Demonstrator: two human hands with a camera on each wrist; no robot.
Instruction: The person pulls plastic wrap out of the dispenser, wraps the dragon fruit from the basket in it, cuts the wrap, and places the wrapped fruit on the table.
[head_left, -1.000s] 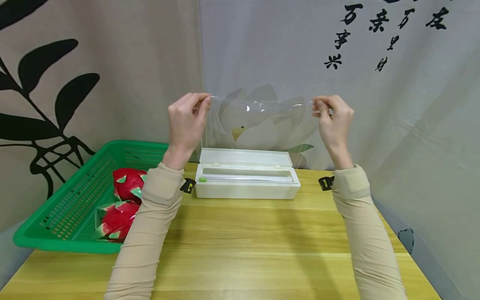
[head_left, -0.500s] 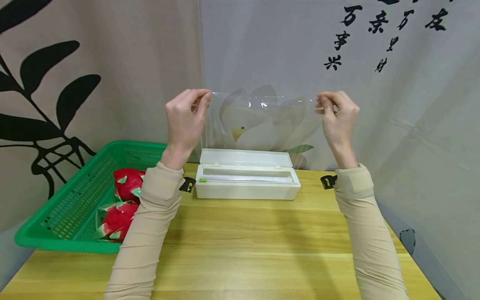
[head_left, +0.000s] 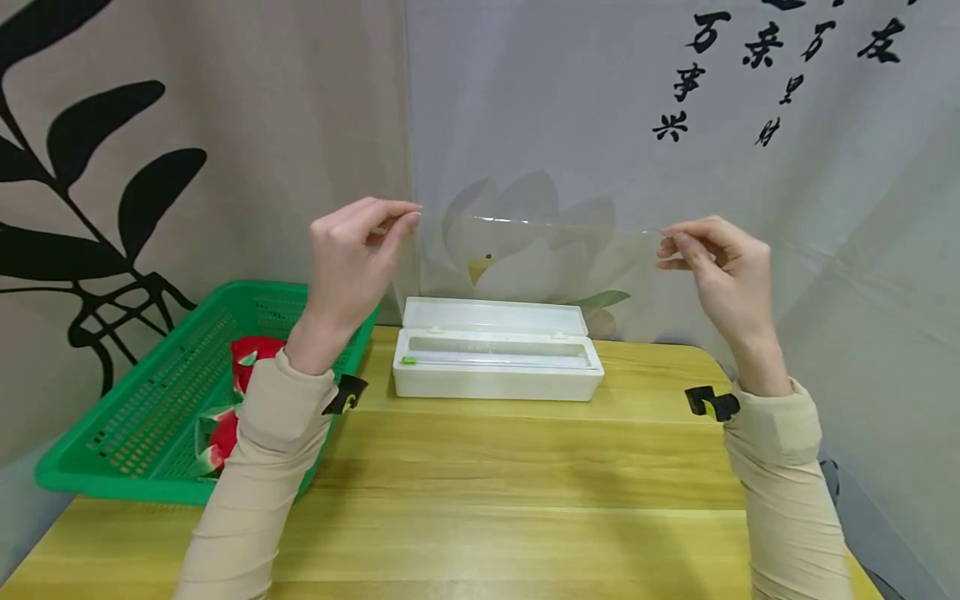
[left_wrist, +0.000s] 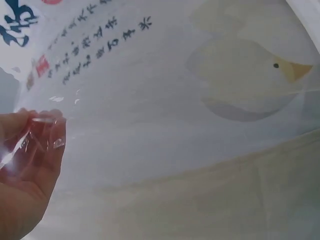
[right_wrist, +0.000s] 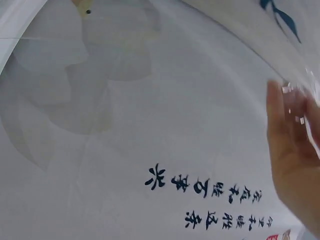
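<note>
A sheet of clear plastic wrap (head_left: 517,221) is stretched across between both hands, its top edge glinting. My left hand (head_left: 348,262) pinches one upper corner between thumb and fingers, and film bunches over the fingers in the left wrist view. The other corner is pinched by my right hand (head_left: 731,275), where crinkled film catches light in the right wrist view. Below and between the hands stands a white plastic wrap dispenser box (head_left: 498,383) with its lid (head_left: 495,315) raised. A green slider (head_left: 408,360) sits at the left end of its cutter bar.
On the left stands a green basket (head_left: 127,487) holding red dragon fruits (head_left: 251,354), partly hidden behind the left forearm. Everything rests on a wooden table (head_left: 480,483). A printed curtain (head_left: 540,92) hangs close behind it.
Both hands have risen slightly, then come lower and spread farther apart, the right one moving most. The plastic wrap stays pinched between them. The box and basket have stayed put.
</note>
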